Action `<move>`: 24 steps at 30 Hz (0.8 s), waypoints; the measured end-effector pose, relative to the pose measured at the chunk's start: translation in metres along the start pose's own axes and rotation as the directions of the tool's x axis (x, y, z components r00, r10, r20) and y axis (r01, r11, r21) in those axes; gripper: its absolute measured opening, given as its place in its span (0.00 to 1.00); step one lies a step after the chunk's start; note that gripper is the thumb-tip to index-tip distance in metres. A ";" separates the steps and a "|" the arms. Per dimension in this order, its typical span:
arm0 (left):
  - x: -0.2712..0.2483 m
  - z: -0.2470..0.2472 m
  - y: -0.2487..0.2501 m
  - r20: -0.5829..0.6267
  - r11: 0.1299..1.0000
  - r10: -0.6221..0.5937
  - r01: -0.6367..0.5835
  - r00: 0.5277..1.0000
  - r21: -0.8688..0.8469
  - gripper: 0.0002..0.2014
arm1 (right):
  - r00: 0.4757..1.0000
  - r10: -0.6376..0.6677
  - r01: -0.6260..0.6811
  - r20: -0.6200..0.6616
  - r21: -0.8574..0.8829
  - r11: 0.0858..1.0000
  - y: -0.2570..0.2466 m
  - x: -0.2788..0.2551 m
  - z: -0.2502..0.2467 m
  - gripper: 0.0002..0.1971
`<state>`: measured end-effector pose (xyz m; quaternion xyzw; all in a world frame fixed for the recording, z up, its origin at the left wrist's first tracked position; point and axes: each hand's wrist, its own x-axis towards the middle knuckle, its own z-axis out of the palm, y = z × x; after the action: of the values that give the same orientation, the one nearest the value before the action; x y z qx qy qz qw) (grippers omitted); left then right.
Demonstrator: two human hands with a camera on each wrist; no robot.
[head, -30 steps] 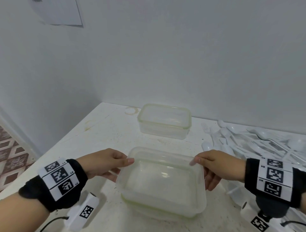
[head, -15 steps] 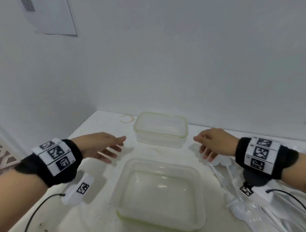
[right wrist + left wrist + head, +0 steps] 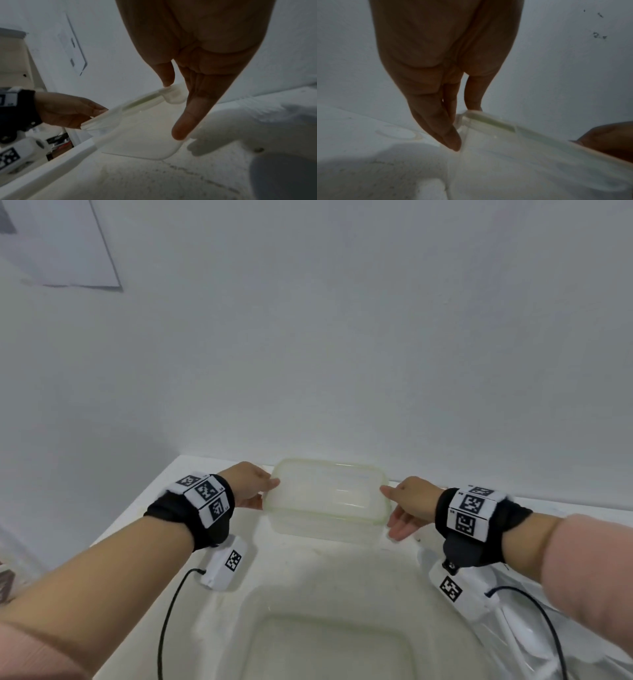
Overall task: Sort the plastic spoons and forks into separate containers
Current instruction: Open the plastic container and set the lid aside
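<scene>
1. Containers are seen on the white counter (image 3: 144, 529): the near container (image 3: 329, 642) fills the lower centre of the head view, blurred and close to the camera.
2. The far container (image 3: 329, 501), clear plastic with a greenish rim, sits in the centre of the head view, close to the wall.
3. A sheet of clear plastic (image 3: 589, 642) with white cutlery (image 3: 517, 631) is glimpsed at the lower right edge of the head view; whether spoons or forks lie there cannot be told.
4. The left hand (image 3: 248, 489) is placed at the left end of the far container; in the left wrist view its thumb (image 3: 473, 94) is laid on the rim while its fingers (image 3: 440, 121) run down the outer wall, so the end is pinched.
5. The right hand (image 3: 409, 508) is placed at the right end in the same way; in the right wrist view the thumb (image 3: 164, 73) rests on the rim tab and a finger (image 3: 190, 116) is stretched down the side wall.
6. A marked black band (image 3: 202, 506) is worn on each wrist, with a white camera unit (image 3: 226, 566) hung beneath.
</scene>
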<state>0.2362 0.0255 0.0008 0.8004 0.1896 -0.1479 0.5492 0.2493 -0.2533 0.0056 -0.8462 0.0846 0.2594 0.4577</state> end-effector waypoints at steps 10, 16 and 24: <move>-0.007 0.002 -0.006 0.136 1.000 -0.017 0.017 0.991 0.000 0.08 | 0.995 0.093 -0.098 0.033 0.203 0.974 0.021 0.002 -0.012 0.16; 0.001 0.009 -0.006 0.116 0.987 -0.055 0.072 0.992 -0.142 0.12 | 0.995 0.095 -0.097 0.020 0.262 0.960 0.024 0.002 -0.013 0.15; 0.007 0.007 -0.006 0.042 0.980 -0.111 0.116 0.993 -0.160 0.17 | 0.992 0.104 -0.120 0.068 0.281 0.952 0.032 0.000 -0.020 0.07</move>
<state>0.2396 0.0213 -0.0096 0.7383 0.2372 -0.1763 0.6063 0.2442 -0.2875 -0.0090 -0.7584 0.1568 0.2921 0.5612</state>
